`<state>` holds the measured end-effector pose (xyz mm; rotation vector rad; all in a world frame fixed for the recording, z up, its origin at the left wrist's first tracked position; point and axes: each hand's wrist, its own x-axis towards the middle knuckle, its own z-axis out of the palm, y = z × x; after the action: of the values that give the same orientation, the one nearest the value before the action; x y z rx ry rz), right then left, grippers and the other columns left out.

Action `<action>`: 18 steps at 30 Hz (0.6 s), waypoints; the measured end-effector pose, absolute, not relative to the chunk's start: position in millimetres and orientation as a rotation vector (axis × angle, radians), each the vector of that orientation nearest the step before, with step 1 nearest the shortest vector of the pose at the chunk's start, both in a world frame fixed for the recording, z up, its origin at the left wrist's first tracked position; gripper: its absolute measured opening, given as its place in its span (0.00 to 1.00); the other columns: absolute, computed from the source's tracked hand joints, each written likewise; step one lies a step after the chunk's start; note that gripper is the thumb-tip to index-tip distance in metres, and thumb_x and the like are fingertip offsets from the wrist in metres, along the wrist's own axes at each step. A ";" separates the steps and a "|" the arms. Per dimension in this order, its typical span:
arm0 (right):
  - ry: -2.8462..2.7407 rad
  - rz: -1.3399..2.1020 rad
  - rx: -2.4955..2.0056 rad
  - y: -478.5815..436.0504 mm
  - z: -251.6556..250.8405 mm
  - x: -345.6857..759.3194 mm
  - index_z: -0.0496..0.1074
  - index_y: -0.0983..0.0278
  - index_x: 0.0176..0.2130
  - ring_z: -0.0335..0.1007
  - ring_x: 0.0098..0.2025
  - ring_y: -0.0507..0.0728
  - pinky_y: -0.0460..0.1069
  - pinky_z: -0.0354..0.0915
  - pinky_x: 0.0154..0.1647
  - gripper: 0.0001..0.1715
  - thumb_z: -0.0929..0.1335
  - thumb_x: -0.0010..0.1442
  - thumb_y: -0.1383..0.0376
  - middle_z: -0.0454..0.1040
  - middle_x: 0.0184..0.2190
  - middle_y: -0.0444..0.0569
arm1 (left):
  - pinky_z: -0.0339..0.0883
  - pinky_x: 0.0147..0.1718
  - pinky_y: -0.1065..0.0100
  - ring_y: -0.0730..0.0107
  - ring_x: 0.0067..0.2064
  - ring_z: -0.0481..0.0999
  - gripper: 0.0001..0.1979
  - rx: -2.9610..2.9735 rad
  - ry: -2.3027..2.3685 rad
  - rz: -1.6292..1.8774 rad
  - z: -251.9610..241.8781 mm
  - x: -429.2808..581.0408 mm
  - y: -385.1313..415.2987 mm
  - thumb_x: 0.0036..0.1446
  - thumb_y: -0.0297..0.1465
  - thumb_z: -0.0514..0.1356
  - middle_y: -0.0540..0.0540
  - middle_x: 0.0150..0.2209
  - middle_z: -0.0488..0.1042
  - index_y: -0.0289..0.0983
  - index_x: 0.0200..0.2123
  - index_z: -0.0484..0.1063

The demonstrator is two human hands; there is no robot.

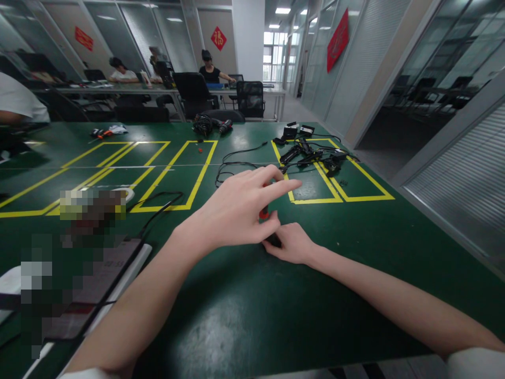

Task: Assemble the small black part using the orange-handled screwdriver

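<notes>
My left hand (240, 205) reaches across the middle of the view, index finger stretched out to the right and thumb bent below it. Its thumb and other fingers close round a small red-and-black object (264, 212), mostly hidden behind them. Just below and to the right, my right hand (294, 243) rests low over the green table, its fingers closed on the dark lower part (273, 240) of what looks like the same object. The two hands nearly touch. What kind of object it is, I cannot make out.
Black cables and dark parts (303, 152) lie in a yellow-taped area (366, 198) beyond my hands. A drill (224, 126) and coiled cable (202, 125) are at the far edge. A binder-like item (106, 263) and blurred things lie left. People sit behind.
</notes>
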<state>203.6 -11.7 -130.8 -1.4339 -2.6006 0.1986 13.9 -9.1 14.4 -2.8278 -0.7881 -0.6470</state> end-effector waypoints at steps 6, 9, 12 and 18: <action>-2.594 0.190 -1.415 -12.1 -130.9 204.1 0.69 0.64 0.47 0.80 0.34 0.62 0.50 0.56 0.31 0.19 0.64 0.67 0.53 0.82 0.34 0.51 | 0.69 0.40 0.67 0.66 0.42 0.77 0.26 -2.827 -0.841 -0.637 14.9 13.8 -9.1 0.66 0.31 0.54 0.42 0.52 0.72 0.42 0.66 0.63; -2.599 0.204 -1.422 -11.9 -130.9 204.0 0.70 0.64 0.46 0.80 0.33 0.62 0.50 0.55 0.31 0.18 0.64 0.67 0.53 0.82 0.32 0.50 | 0.70 0.46 0.62 0.60 0.48 0.76 0.27 -2.828 -0.807 -0.660 15.4 14.4 -9.2 0.63 0.35 0.57 0.41 0.52 0.72 0.41 0.66 0.64; -2.599 0.203 -1.423 -12.1 -130.2 203.7 0.70 0.64 0.46 0.80 0.33 0.61 0.50 0.55 0.31 0.18 0.64 0.67 0.53 0.82 0.33 0.51 | 0.69 0.45 0.64 0.62 0.48 0.75 0.27 -2.838 -0.786 -0.636 15.1 14.5 -9.0 0.62 0.29 0.56 0.41 0.53 0.72 0.41 0.65 0.65; -2.611 0.196 -1.424 -11.9 -130.1 203.8 0.69 0.64 0.48 0.80 0.34 0.62 0.50 0.56 0.31 0.19 0.64 0.67 0.53 0.83 0.35 0.52 | 0.67 0.34 0.69 0.68 0.37 0.76 0.29 -2.790 -0.892 -0.601 14.9 14.4 -8.8 0.65 0.34 0.55 0.43 0.49 0.73 0.43 0.69 0.59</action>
<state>203.8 -11.9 -130.1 -1.4244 -2.6112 0.1958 14.4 -8.8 14.9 -2.7903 -0.8916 -0.6011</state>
